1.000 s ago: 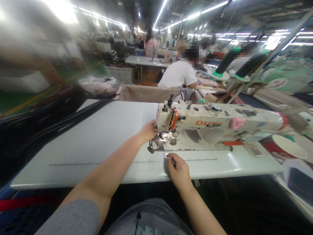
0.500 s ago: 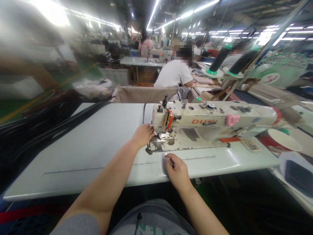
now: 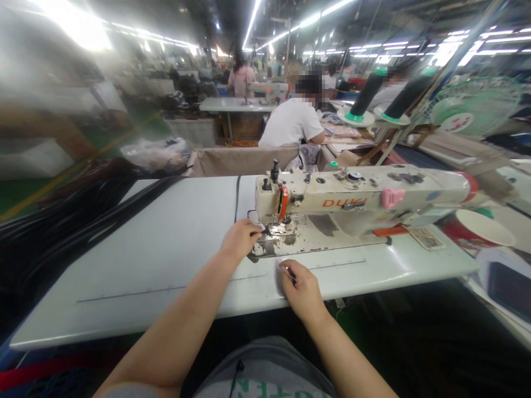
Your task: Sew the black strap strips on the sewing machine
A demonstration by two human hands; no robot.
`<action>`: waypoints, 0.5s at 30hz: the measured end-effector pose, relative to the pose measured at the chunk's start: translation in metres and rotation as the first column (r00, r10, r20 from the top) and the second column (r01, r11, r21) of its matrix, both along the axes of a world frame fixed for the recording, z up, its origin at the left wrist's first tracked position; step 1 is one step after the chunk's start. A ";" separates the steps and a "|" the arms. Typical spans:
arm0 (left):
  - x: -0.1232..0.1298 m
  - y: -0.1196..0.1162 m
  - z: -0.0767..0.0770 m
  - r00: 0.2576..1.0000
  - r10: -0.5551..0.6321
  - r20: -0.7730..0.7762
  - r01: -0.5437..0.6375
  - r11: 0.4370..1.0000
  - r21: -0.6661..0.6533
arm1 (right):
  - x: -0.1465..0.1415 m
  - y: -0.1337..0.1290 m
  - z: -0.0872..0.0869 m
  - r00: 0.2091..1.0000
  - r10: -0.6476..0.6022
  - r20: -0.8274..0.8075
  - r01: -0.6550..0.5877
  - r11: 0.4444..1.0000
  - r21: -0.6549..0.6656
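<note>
My left hand is at the needle end of a white sewing machine, thumb and fingers pinched on the end of a small dark strip beside the presser foot. The fingers partly cover that strip. My right hand rests near the table's front edge, below the machine bed, with its fingers curled round a small slim metal tool. Most of the tool is hidden in the fist, so its kind does not show. A thin dark strip lies on the table behind my left hand.
Long black strips drape over the left of the white table. Thread cones and a green fan stand at the back right. A phone lies at far right. A co-worker in white sits beyond a cloth-lined bin.
My left hand has drawn slightly back towards me, and the dark strip end by the presser foot shows more clearly. My right hand has stayed in place. The view has shifted a little.
</note>
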State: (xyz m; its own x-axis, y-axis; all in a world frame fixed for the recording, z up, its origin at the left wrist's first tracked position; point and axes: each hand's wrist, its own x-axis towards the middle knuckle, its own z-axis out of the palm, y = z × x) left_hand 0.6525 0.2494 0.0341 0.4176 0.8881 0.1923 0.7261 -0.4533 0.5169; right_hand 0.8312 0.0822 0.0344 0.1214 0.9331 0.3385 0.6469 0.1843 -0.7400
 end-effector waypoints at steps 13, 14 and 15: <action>0.013 -0.031 0.007 0.993 0.096 -0.071 -0.099 0.994 -0.041 | 0.000 0.000 0.000 0.999 -0.010 -0.038 0.009 0.999 -0.033; 0.015 -0.035 0.007 0.993 0.095 -0.069 -0.099 0.994 -0.055 | 0.000 0.000 0.001 0.999 -0.014 -0.047 0.013 0.999 -0.034; 0.019 -0.040 0.006 0.993 0.097 -0.064 -0.101 0.992 -0.074 | 0.000 0.000 0.001 0.998 -0.017 -0.056 0.015 0.999 -0.036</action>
State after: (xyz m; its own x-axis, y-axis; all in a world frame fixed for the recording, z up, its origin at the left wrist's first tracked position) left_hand 0.6711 0.2095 0.0405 0.3356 0.9368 0.0991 0.7962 -0.3383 0.5016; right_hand 0.8312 0.0824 0.0350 0.1544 0.9421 0.2976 0.6068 0.1473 -0.7811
